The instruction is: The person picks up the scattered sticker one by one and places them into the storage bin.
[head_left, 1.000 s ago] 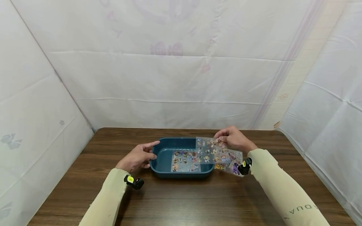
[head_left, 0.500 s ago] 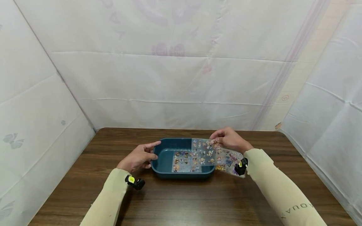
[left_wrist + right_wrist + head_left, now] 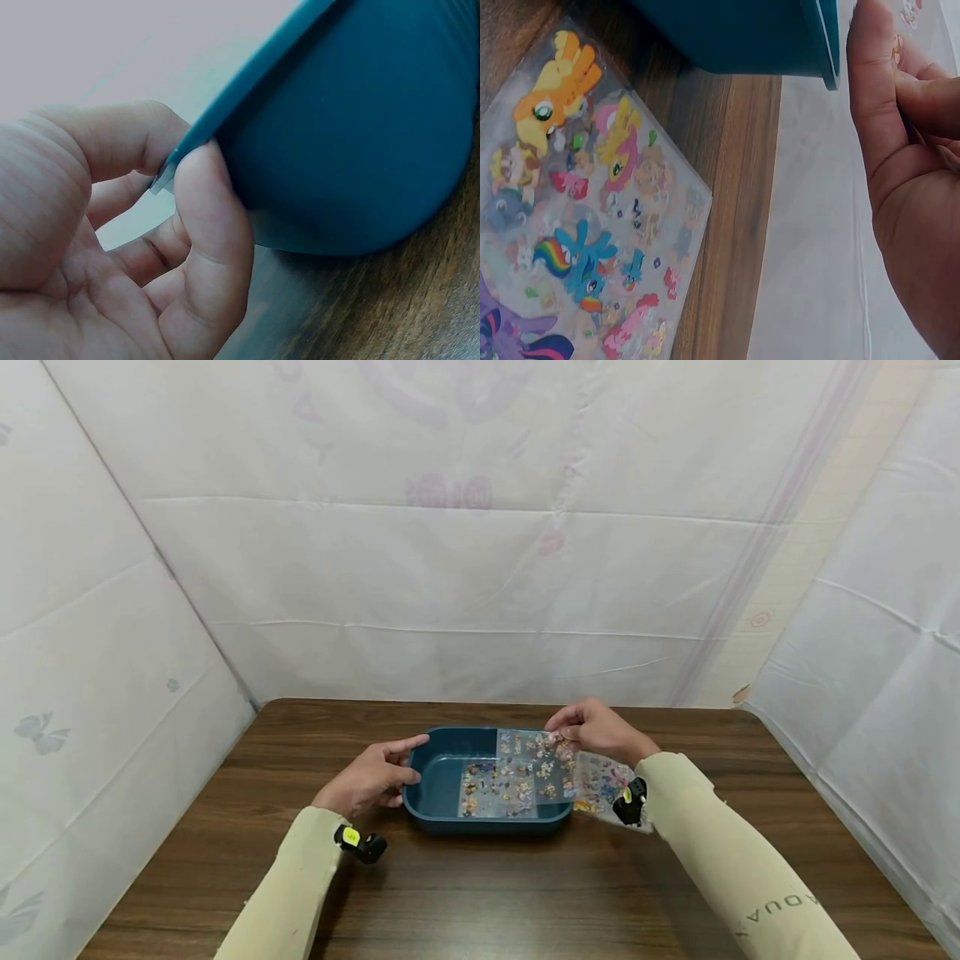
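A dark teal plastic tub [image 3: 438,789] stands on the table with a clear sticker sheet [image 3: 480,797] lying inside. At its left end my left hand [image 3: 363,781] grips the rim [image 3: 247,82], thumb on one side and fingers on the other. My right hand [image 3: 603,732] pinches the far right corner of another clear sticker sheet [image 3: 543,768], which spreads over the right part of the tub and overlaps the one inside. Right of the tub, under my right wrist, more clear sheets with colourful pony stickers [image 3: 592,195] lie on the table.
The brown wood-grain table [image 3: 480,893] has its far edge close behind the tub. White printed cloth [image 3: 450,568] hangs behind it and along both sides. A small black camera sits on each sleeved wrist.
My right hand has moved left, carrying its sticker sheet further over the tub and over the sheet inside. My left hand keeps its grip on the tub's rim.
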### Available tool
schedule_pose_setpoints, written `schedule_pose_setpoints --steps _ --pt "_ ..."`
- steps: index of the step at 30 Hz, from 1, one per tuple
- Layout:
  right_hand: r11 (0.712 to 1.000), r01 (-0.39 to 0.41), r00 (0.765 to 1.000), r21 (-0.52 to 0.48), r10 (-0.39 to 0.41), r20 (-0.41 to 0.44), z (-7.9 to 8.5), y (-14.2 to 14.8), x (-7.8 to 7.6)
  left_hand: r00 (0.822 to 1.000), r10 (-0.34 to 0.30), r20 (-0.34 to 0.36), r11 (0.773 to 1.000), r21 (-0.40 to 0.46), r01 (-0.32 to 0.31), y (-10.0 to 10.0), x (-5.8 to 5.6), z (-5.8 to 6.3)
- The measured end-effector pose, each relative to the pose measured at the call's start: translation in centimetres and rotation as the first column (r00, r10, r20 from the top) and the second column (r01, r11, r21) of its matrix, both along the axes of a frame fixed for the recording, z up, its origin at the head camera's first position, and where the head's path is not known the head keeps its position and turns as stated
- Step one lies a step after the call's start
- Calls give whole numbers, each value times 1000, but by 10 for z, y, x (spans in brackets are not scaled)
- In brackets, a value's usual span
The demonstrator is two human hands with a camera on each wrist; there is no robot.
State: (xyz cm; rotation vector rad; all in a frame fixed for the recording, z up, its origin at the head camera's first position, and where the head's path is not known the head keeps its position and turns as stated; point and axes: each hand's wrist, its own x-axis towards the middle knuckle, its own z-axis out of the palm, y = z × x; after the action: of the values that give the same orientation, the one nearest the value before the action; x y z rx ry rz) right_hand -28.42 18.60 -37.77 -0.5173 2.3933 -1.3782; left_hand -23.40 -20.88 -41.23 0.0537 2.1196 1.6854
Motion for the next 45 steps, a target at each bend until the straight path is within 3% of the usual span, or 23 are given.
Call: schedule_pose_setpoints --steps 19,37,45 --pt "999 -26 998 -20 27 49 0 -26 -2 1000 -9 -2 1000 3 9 0 0 1" --pt "996 -85 996 27 85 -1 1 -46 -1 1000 13 10 1000 -22 -13 3 -1 2" --pt "996 -89 996 8 89 32 -2 -53 -3 1000 11 19 1000 -9 -10 3 0 3"
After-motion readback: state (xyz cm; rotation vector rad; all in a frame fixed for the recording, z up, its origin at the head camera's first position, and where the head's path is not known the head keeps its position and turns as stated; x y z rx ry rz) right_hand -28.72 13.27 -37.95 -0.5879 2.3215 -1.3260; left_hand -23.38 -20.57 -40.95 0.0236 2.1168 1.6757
